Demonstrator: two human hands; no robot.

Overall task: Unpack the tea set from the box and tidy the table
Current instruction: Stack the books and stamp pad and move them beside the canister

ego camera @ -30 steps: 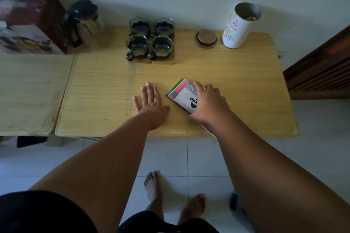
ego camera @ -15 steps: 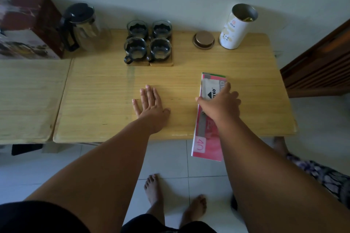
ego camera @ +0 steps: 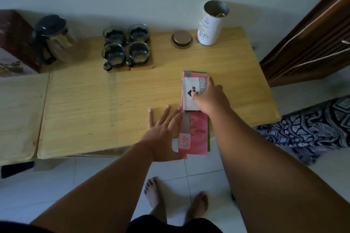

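**Pads squared up near the right end of the table**

Since a second earlier, the stack of pads (ego camera: 195,119) had been swung from a skewed lie at mid-table to a straight one further right, its near end left overhanging the near edge of the table (ego camera: 94,104). The right hand (ego camera: 210,96) was laid flat on the white pad (ego camera: 190,93) on top, pressing rather than gripping. The left hand (ego camera: 162,136), earlier flat on the wood, had been brought against the stack's left edge, fingers spread and nothing grasped. This was judged to be tidying: the tea set was already out and stood at the far edge.

Counted: one box (ego camera: 13,43) at far left, one teapot (ego camera: 55,39) beside it, four cups (ego camera: 126,47) on two wooden coasters (ego camera: 141,66), one tin (ego camera: 211,23), one lid (ego camera: 182,38) just left of the tin. Three pads could be told apart: white, pink, green.
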